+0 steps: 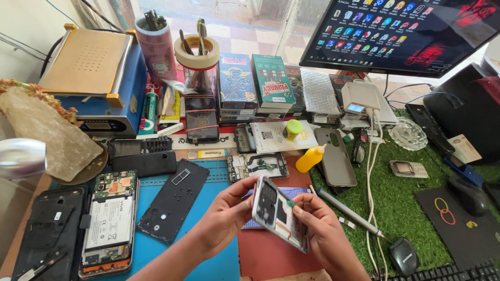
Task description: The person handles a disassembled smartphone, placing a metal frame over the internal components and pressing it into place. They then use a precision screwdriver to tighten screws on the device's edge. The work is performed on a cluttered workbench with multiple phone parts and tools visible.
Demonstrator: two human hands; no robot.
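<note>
left hand (225, 216) gripping opened phone (277, 212) by its left edge | right hand (317, 229) pinching its right side, phone tilting above red mat (271, 255) | yellow bottle (310, 158) lying beyond the mat | monitor (411, 34) standing farthest beyond it

Your fingers (245, 200) are covering part of the opened phone (278, 213); the keyboard (448, 273) and monitor (411, 31) are running off the picture's edges.
</note>
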